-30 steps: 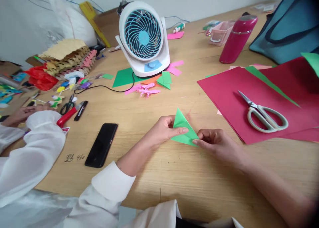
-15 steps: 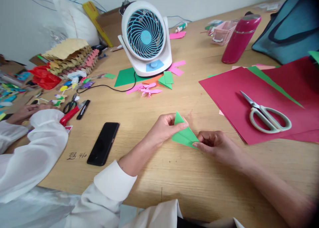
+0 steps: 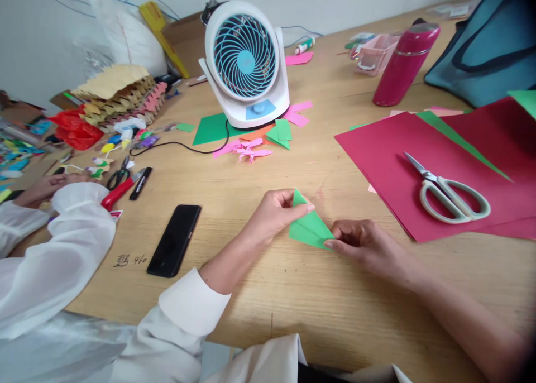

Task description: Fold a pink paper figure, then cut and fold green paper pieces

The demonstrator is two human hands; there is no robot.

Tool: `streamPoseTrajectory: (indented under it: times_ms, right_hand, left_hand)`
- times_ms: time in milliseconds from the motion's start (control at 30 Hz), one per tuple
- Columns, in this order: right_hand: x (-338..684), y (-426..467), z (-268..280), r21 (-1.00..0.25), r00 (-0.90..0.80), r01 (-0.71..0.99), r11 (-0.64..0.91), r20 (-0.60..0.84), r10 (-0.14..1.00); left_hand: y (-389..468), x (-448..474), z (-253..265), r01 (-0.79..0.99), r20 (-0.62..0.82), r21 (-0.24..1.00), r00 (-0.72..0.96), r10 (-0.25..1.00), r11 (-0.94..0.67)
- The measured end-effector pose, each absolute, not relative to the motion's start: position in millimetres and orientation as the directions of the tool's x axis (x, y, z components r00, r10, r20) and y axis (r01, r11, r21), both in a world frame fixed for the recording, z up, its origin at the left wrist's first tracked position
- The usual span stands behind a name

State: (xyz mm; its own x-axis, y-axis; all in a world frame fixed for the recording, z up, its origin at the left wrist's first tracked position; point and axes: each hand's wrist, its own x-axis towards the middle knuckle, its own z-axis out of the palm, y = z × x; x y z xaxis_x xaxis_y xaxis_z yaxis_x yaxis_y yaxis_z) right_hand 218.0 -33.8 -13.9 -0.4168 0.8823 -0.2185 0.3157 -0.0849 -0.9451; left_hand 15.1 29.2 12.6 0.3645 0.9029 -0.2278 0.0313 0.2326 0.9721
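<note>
A folded green piece of paper (image 3: pixel 309 229), triangular with a crease across it, is held between my two hands above the wooden table. My left hand (image 3: pixel 278 214) pinches its upper left part, the thumb lying on the front face. At the lower right corner, my right hand (image 3: pixel 362 242) grips the paper between thumb and curled fingers. To the right, white-handled scissors (image 3: pixel 450 196) lie on sheets of dark red paper (image 3: pixel 377 154). A black phone (image 3: pixel 174 240) rests left of my left forearm.
A white fan (image 3: pixel 247 65) stands at the back, with green paper pieces (image 3: pixel 281 133) and pink paper scraps (image 3: pixel 250 150) before it. A magenta bottle (image 3: pixel 404 65) and a blue bag (image 3: pixel 489 48) are back right. At left are a co-worker's hands (image 3: pixel 50 187) and a red-handled knife (image 3: pixel 119 193).
My left thumb has shifted very slightly left on the green paper. Both hands keep their hold, and the other things lie as before.
</note>
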Motion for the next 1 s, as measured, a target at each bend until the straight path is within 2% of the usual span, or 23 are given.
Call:
streamPoseTrajectory:
  times_ms: [133, 233, 300, 433, 500, 667, 1000]
  right_hand:
    - [219.6, -34.4, -11.8, -0.941, -0.434, 0.332, -0.066, -0.215, 0.875]
    - [219.6, -33.7, -10.2, -0.945, -0.435, 0.315, -0.086, -0.225, 0.872]
    - [219.4, -32.5, -10.2, -0.949, -0.419, 0.291, -0.124, -0.243, 0.875]
    - [220.0, -29.8, -14.0, -0.956, -0.39, 0.239, -0.17, -0.255, 0.885]
    - [220.7, -29.3, -16.3, -0.956, -0.381, 0.239, -0.168, -0.252, 0.889]
    - [221.5, -29.5, -17.2, -0.959, -0.377, 0.222, -0.175, -0.25, 0.892]
    - [228.5, -27.2, -16.3, -0.951, -0.4, 0.25, -0.183, -0.273, 0.875]
  left_hand:
    - [41.8, 4.0, 18.7, -0.019, -0.158, 0.985, 0.267, 0.951, 0.169]
    - [47.9, -3.4, 21.0, -0.093, -0.18, 0.975, 0.198, 0.964, 0.201]
    - [47.6, -4.7, 21.1, -0.117, -0.207, 0.964, 0.237, 0.949, 0.239]
    - [38.1, 3.1, 16.4, -0.015, -0.259, 0.952, 0.486, 0.835, 0.305]
    - [33.3, 7.9, 11.8, 0.02, -0.279, 0.948, 0.528, 0.802, 0.317]
    - [32.8, 9.0, 3.6, 0.061, -0.296, 0.952, 0.437, 0.85, 0.3]
    - [40.7, 2.6, 1.1, 0.148, -0.246, 0.968, 0.379, 0.892, 0.204]
